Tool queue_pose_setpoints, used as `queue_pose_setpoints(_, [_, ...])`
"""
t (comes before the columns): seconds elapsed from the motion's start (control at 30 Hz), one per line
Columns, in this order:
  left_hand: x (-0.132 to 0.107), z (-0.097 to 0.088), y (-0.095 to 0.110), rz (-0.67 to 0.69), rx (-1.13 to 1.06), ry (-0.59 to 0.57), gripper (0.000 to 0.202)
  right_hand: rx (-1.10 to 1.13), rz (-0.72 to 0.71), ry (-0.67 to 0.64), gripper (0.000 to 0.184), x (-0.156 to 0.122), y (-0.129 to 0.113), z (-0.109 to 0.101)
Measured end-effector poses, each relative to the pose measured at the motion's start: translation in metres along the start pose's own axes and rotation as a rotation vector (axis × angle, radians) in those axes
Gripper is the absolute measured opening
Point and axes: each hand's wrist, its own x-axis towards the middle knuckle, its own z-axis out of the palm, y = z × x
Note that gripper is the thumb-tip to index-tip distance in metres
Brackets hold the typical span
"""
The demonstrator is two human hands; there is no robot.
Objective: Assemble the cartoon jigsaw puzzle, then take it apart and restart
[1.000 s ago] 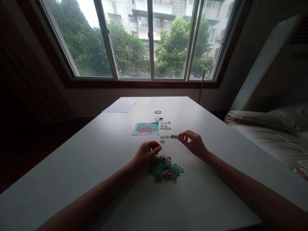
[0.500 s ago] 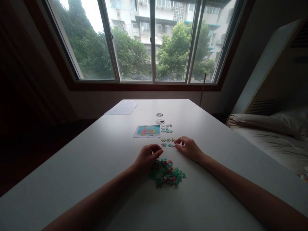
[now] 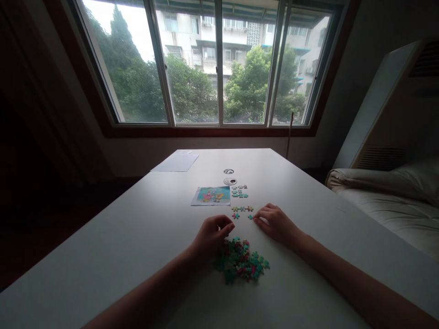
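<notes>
My right hand (image 3: 276, 222) rests low over the table, thumb and forefinger closed at the edge of a green puzzle piece (image 3: 250, 217). My left hand (image 3: 211, 233) is curled, thumb and fingertips pinched together; what is in them, if anything, is hidden. Just in front of me, partly behind the left hand, lies a heap of mixed green, pink and yellow puzzle pieces (image 3: 243, 260). Between the hands and the picture are a short row of pieces (image 3: 242, 209) and a single pink-green piece (image 3: 236, 216).
A printed cartoon picture (image 3: 213, 195) lies beyond my left hand, beside more sorted pieces (image 3: 239, 192). Two round black-and-white items (image 3: 229, 181) are behind it. Paper sheets (image 3: 176, 162) lie on the white table (image 3: 164, 219) at far left. A sofa (image 3: 370, 187) stands right.
The view has tilted up slightly, so everything sits lower in it. By my right fingertips, where pieces looked side by side, one green piece now shows, farther right. My left hand stays pinched.
</notes>
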Motion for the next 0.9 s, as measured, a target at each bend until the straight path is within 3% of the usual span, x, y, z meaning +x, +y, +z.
queue_pose_setpoints(0.17, [0.000, 0.000, 0.000, -0.007, -0.010, -0.008, 0.018, -0.025, 0.067, -0.026, 0.020, -0.004, 0.021, -0.012])
queue_pose_setpoints(0.33, [0.000, 0.000, -0.003, -0.003, -0.015, -0.011, 0.018, -0.020, 0.086, -0.017, 0.020, -0.002, 0.035, -0.007])
queue_pose_setpoints(0.9, [-0.001, 0.000, 0.000, -0.001, -0.011, 0.001, 0.018, -0.014, 0.034, -0.018, 0.022, -0.001, 0.035, -0.004])
